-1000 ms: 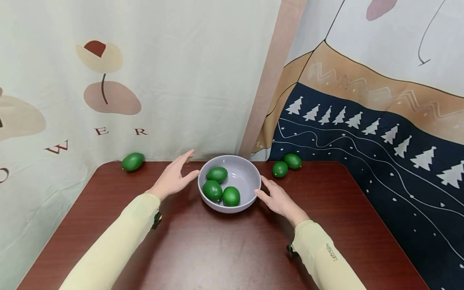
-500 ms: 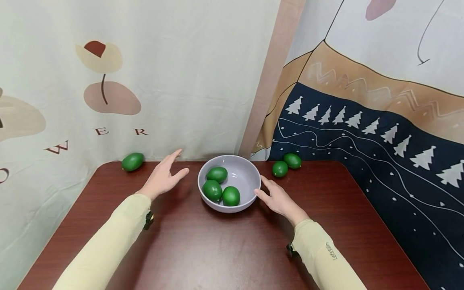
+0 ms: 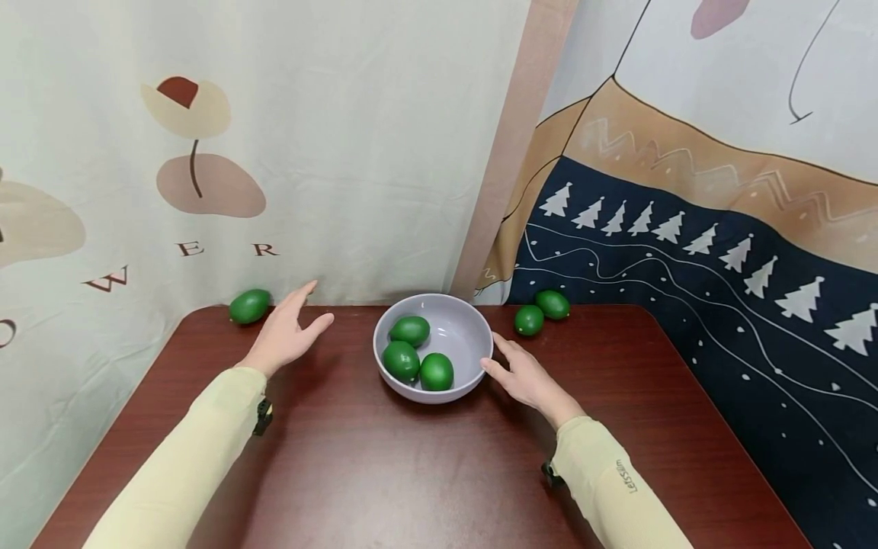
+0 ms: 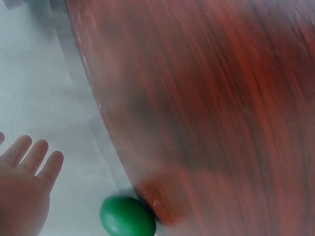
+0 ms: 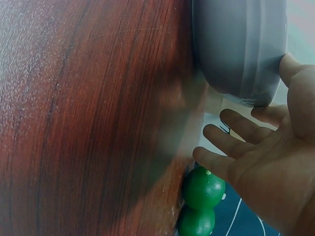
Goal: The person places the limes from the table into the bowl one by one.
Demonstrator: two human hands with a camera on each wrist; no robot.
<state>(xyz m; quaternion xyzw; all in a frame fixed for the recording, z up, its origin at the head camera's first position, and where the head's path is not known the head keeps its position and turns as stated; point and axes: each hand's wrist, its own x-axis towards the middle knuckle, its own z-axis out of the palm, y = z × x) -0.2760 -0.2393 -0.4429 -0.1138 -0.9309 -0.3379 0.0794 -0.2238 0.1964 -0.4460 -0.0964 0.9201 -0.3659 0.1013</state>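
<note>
While the left hand [image 3: 281, 337] extends straight, empty fingers, the lone lime [image 3: 250, 306] lies just to their left at the worktop's [image 3: 411, 473] back edge, long axis slanted. The right hand [image 3: 528, 379] touches the bowl [image 3: 463, 335] unclenched; only its wrist view shows three fingers spread clear.

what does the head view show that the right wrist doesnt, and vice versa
Only the head view: the left grip, the three green fruits in the bowl, and the lone green fruit at the far left of the table. Only the right wrist view: the palm side of the right grip. Both: the bowl, right grip, table, and the two green fruits at far right.
</note>
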